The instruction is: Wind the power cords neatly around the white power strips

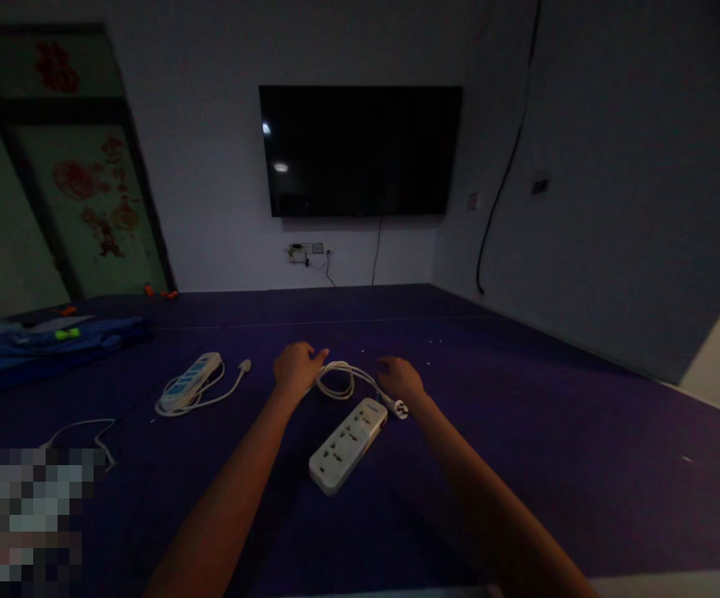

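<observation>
Left hand (297, 367) at the left edge of the looped white cable (335, 365), thumb out toward the loop, back of the hand up; the fingers are hidden, so I cannot tell whether they pinch the cable or merely rest by it. Right hand (400, 379) over the cable's other side, fingers turned inward; whether it grasps or is loose, cannot tell either. The plug (401, 409) lies just on my side of the right hand, pins facing me. Key relation: the power strip (347, 447) lies nearer my body than both hands, on the purple floor covering (509, 465), long axis slanting from near left to far right; its far end sits just beside the plug, so the right hand is the nearer one. Strip looks white, slab-like, rounded at the corners, face up, three outlets (350, 434) in a row, a bluish mark at the far end, a dark spot on the right side. Farther out, left: a second power strip (190, 382) with blue panels, wrapped in its own cord (219, 400); beyond that, rumpled blue cloth (95, 336). Ahead, a dark television (360, 149) on the wall (210, 166), with wall sockets (317, 248) beneath. Light is poor throughout.
</observation>
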Tool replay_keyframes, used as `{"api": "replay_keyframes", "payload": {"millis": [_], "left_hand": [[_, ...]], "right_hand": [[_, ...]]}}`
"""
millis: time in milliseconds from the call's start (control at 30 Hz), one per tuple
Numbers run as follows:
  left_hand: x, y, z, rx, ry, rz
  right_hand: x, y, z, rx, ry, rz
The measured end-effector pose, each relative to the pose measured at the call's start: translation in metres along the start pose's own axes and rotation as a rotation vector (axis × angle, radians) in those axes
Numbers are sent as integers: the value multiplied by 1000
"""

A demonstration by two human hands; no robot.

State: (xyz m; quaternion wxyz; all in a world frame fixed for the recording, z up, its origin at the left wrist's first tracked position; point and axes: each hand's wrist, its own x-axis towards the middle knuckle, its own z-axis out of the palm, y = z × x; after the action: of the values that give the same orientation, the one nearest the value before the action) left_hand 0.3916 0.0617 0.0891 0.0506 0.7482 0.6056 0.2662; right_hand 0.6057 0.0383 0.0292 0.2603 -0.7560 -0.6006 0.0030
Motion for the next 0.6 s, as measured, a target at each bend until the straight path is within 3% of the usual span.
{"api": "replay_keyframes", "payload": {"millis": [100,233,433,600], "left_hand": [[31,-3,-19,-43,-5,-23],[49,-14,-22,-77,-16,-19],[59,-24,-17,-102,-50,2],[61,-20,-13,-110,-108,5]], "right_hand": [[27,-24,2,21,-4,-72],[48,-51,17,20,-61,-199],[54,-67,44,-58,-161,-277],[49,-67,54,-105,-173,-291]]}}
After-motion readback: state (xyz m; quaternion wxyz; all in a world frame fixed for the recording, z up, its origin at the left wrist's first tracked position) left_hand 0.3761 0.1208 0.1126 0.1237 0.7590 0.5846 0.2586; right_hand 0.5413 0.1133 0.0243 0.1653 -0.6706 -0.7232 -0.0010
